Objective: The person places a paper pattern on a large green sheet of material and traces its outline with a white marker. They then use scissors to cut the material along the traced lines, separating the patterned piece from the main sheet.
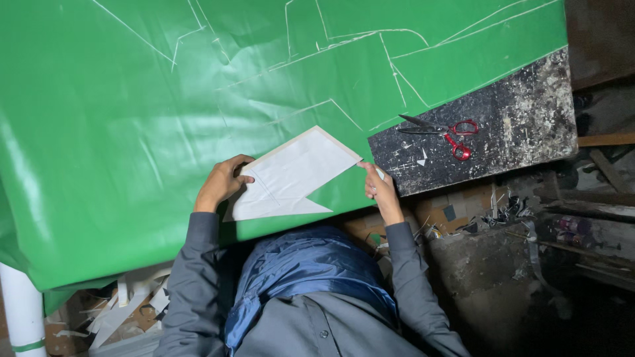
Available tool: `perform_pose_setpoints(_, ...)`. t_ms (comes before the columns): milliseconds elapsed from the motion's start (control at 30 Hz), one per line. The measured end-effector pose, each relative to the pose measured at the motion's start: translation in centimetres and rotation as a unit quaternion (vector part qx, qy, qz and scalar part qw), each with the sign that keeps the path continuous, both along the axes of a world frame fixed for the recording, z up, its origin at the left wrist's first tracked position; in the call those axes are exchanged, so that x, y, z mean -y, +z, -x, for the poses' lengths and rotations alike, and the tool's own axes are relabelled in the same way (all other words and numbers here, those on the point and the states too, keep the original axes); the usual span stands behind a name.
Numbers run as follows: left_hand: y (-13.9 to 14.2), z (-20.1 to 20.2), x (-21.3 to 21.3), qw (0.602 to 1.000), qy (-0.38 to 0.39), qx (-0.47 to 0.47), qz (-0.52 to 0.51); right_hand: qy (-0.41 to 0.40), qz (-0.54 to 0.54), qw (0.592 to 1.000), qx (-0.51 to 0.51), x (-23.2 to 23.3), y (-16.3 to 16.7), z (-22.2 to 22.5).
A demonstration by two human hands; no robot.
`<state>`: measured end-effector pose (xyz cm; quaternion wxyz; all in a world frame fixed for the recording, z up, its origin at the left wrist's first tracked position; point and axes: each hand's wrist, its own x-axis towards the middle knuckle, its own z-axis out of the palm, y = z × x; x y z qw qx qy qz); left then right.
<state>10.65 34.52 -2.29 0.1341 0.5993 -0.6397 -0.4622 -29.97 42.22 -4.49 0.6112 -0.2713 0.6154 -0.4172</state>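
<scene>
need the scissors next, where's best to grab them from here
Take the scissors by the red loop handles, coming from the right hand side. They lie flat on the dark table with the blades pointing left toward the green sheet, so the loops are the bare, safe end, probably easiest reached from the right.

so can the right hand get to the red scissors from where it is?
Probably yes. The right hand pinches the white pattern piece; the red-handled scissors lie just beyond on the bare dark tabletop, nothing between. It would need to let go first.
</scene>
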Motion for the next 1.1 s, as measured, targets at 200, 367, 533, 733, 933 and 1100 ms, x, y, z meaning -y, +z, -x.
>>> perform_pose_setpoints(200, 1.0, 1.9, 0.6, 0.949, 0.021, 0.104, 0.296, -0.012, 0.091, 0.930, -0.356, 2.6, -0.9, -2.3)
perform_pose_setpoints(367, 1.5, 1.2, -3.3, 0.916, 0.210, 0.213, 0.268, -0.055, 0.098, 0.929, -0.352, 2.9, -0.2, -3.2)
perform_pose_setpoints(533, -0.8, 0.7, -7.2, 0.940, 0.233, 0.155, 0.197, -0.071, 0.064, 0.918, -0.385, 3.7, 0.3, -3.2)
perform_pose_setpoints(733, -3.3, 1.1, -6.6, 0.949, 0.211, 0.080, 0.221, -0.117, 0.049, 0.926, -0.356, 4.4, 0.5, -3.6)
perform_pose_setpoints(933, -3.7, 1.0, -6.9, 0.945, 0.160, 0.099, 0.269, -0.123, 0.095, 0.931, -0.330, 4.7, 0.4, -3.3)
perform_pose_setpoints(1100, -4.3, 1.0, -7.5, 0.932, 0.152, 0.108, 0.312, -0.146, 0.122, 0.929, -0.318, 3.9, 0.3, -2.9)
